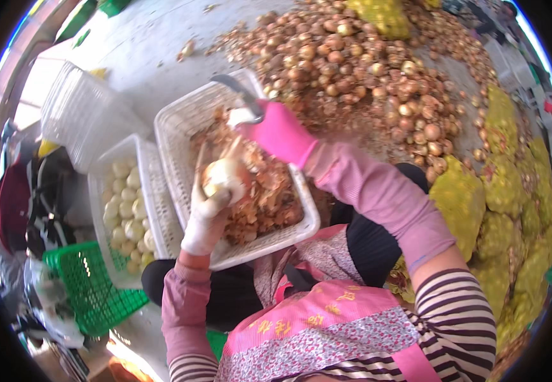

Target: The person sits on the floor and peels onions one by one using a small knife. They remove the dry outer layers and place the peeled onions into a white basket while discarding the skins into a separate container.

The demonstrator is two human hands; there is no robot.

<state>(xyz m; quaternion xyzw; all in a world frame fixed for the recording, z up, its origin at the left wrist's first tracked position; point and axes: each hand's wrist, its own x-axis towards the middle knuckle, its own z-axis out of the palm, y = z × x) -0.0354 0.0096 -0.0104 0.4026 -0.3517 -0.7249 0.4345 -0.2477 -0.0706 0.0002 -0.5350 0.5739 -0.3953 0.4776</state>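
My left hand [209, 215], in a pale glove, grips a partly skinned onion [227, 179] over a white plastic basket [171, 110]. Loose brown onion skins [269, 205] lie inside that basket. Above and to the right of the onion is my right hand [278, 131], in a bright pink glove. Its fingers are closed around a knife [238, 88] whose dark curved blade points up and left, apart from the onion. Something white [241, 117] shows at the right fingertips; blur hides what it is.
Left of the basket stands a clear plastic bin [97, 210] of peeled onions [125, 205], with a green crate [90, 291] below it. Stacked translucent bins [85, 114] stand farther back. A large heap of unpeeled onions [352, 62] covers the floor, and yellow mesh sacks [500, 229] line the right.
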